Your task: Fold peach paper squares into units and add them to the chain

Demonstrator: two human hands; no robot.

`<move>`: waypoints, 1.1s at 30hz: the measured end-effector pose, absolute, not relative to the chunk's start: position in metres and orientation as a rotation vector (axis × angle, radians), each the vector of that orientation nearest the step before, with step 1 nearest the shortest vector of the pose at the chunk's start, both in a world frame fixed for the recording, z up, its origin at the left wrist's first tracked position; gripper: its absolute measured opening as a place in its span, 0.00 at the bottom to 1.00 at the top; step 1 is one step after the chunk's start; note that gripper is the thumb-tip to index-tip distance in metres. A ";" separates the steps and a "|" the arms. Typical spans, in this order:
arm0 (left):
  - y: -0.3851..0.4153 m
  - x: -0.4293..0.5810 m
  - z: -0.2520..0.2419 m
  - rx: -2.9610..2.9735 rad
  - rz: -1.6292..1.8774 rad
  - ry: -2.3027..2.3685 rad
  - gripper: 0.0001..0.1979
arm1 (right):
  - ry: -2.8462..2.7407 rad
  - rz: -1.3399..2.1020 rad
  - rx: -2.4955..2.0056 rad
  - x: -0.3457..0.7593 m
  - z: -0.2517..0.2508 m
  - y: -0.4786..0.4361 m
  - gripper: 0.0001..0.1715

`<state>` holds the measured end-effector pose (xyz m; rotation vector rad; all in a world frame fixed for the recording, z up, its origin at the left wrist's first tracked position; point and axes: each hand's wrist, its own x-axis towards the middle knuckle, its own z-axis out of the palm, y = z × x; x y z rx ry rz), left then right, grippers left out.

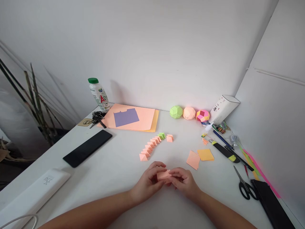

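Observation:
Between my two hands, just above the white table, is a small piece of peach paper that looks folded. My left hand pinches its left side with thumb and fingers. At its right end my right hand closes on it, with some fingertips hidden behind. Beyond my hands a curved row of folded peach paper units ends in green units. One more peach unit lies to the right of them. Flat peach squares and yellow squares lie right of my hands.
At the back stand a green paper ball, a peach one and a multicoloured one. Scissors and a cutter knife lie right. A black phone, white power device, bottle and paper sheets are left.

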<state>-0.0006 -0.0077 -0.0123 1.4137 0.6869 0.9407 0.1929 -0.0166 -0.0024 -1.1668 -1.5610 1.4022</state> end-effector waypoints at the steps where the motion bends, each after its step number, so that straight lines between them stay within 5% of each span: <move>1: -0.008 0.000 -0.013 1.423 0.923 0.688 0.13 | -1.580 1.388 -1.164 0.193 -0.003 -0.017 0.12; 20: -0.007 -0.001 0.000 1.603 0.811 0.758 0.15 | -1.650 1.239 -1.205 0.188 0.000 -0.016 0.04; 33: -0.006 -0.003 -0.005 1.539 0.833 0.678 0.16 | -1.508 1.431 -1.254 0.191 0.002 -0.018 0.03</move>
